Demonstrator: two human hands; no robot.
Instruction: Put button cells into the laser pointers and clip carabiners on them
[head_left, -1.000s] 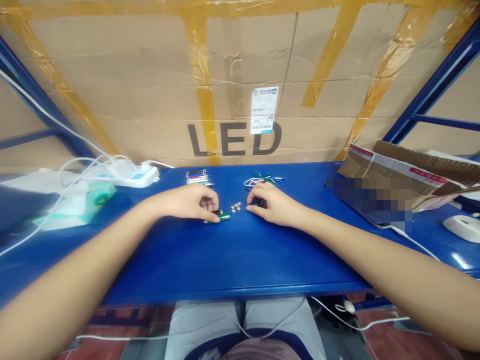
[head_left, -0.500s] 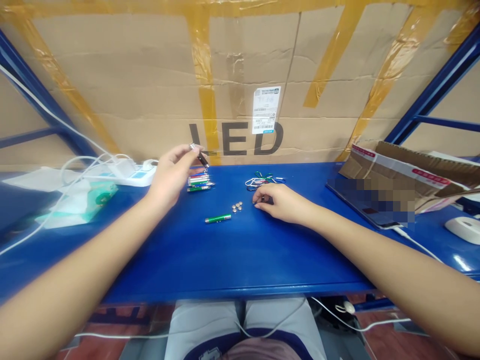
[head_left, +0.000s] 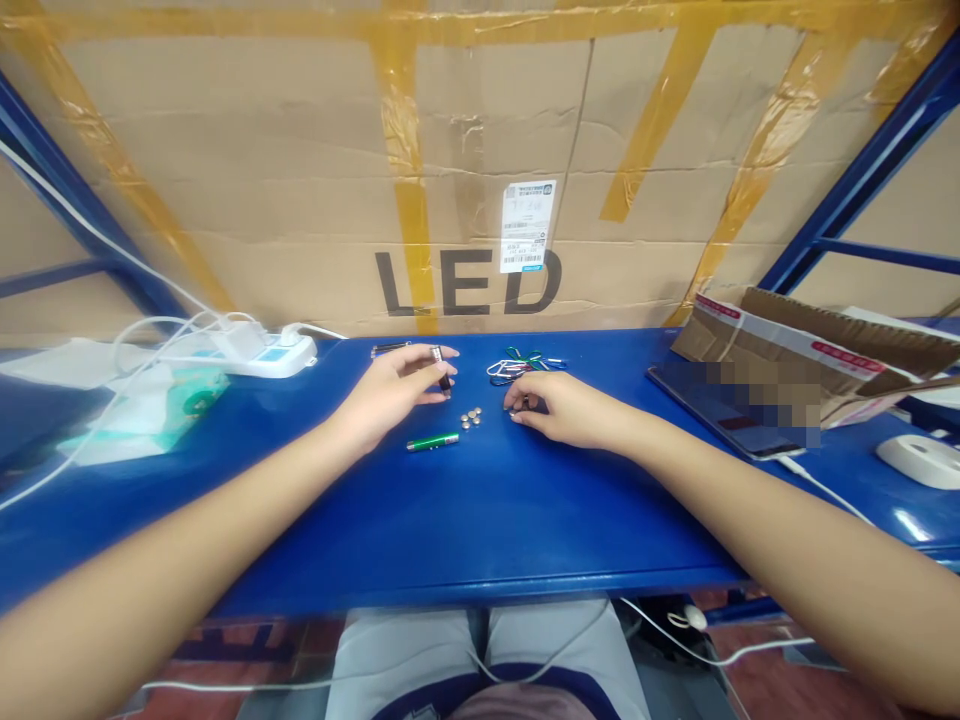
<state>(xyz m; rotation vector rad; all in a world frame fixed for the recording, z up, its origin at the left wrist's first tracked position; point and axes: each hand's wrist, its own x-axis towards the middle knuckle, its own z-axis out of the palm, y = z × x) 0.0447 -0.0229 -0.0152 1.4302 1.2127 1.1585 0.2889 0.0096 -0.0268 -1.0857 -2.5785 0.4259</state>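
Observation:
My left hand [head_left: 394, 388] pinches a small black penlight [head_left: 445, 378], tilted upright between thumb and fingers above the table. Closed fingers of my right hand [head_left: 566, 405] hold a small dark piece, mostly hidden; its kind cannot be made out. Between the hands lie several button cells [head_left: 470, 417]. Just in front of them is a green penlight [head_left: 433, 442] lying flat. Behind my right hand sits a pile of coloured wrist cords [head_left: 525, 363]. More penlights [head_left: 390, 349] lie behind my left hand, largely covered by it.
On the left stand a white power strip [head_left: 289, 358] and a tissue pack [head_left: 172, 410]. At right, a phone [head_left: 720, 415] on a charging cable leans by an open cardboard box [head_left: 780, 335]. A large carton [head_left: 300, 200] backs the blue table [head_left: 480, 530].
My left hand has moved right and slightly down with the black penlight, nearer the button cells, and turned it more upright. My right hand stays almost where it was.

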